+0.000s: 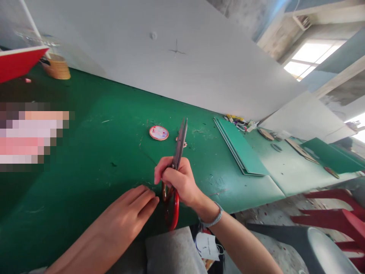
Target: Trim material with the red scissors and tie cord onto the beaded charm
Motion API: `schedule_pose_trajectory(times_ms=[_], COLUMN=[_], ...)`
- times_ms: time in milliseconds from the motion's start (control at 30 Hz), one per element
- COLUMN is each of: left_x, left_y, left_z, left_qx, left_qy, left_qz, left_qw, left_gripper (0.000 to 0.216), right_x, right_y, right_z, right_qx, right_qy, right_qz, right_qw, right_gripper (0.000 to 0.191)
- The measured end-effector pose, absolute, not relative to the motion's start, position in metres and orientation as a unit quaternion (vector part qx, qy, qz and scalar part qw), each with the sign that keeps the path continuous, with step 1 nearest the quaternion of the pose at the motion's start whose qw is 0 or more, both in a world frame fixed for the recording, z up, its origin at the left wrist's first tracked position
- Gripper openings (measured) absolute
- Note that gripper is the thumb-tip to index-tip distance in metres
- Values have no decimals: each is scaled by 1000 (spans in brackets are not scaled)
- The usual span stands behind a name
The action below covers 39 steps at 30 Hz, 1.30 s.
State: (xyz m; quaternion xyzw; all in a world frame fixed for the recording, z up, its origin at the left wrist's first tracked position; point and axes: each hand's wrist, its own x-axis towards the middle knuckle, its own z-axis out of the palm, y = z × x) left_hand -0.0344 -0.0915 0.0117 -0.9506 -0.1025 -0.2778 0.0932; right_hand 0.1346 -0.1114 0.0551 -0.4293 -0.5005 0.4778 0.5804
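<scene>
Bare forearms [94, 243], grey, perhaps braided band [212, 220] behind right hand [181, 180]

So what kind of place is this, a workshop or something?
Most likely a craft or cutting workshop: a long workbench topped with green matting, a stack of green sheets lying on it, and the right hand gripping big red-handled scissors.

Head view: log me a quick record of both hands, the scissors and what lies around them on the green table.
right hand: closed around the scissors near the pivot, red handles below the fist
scissors: blades together, pointing away from the person
left hand: flat, palm down on the green table, fingertips close beside the red handles
nearby: round disc left of the blade tips; stack of green sheets to the right
far left: wicker basket by the white board
</scene>
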Motion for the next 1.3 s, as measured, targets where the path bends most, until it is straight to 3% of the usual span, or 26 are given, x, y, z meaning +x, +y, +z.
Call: schedule_pose_trajectory(times_ms=[700, 1300], left_x=[-42, -44], left_y=[-88, -91], left_z=[7, 5], left_qx=[-956, -964], left_qy=[-81, -98], left_qz=[-275, -245], left_qw=[58, 18], left_gripper=[48, 51], right_x=[153, 146], right_y=[-134, -135], right_z=[45, 51], right_qx=[-451, -445], right_qy=[-454, -440], right_qz=[432, 477], right_qw=[636, 617], right_gripper=[22, 21])
